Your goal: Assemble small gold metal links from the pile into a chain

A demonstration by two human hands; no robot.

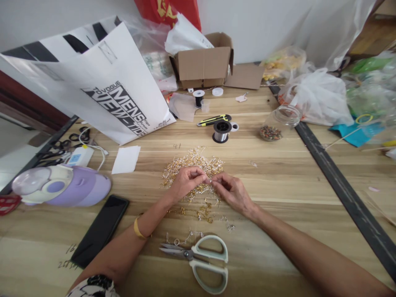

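Over a heap of small gold and silver jewellery pieces (176, 165), my two hands meet fingertip to fingertip. My left hand (189, 180) pinches a thin, light, wire-like piece (208, 180) between thumb and forefinger. The fingers of my right hand (232, 190) are closed at the other side of that small piece; its exact kind is too fine to make out. Gold chains (198, 214) and a short silver chain (228, 224) lie just below the heap. Nearer me are another silver chain (188, 238) and white-handled scissors (198, 258), blades pointing left.
To the left lie a black phone (100, 231), a purple bottle (77, 185) and a white paper (126, 159). Behind stand a large paper bag (102, 82), a wire spool (221, 132), yellow-black cutters (213, 120), a cardboard box (204, 64) and a bead jar (280, 121).
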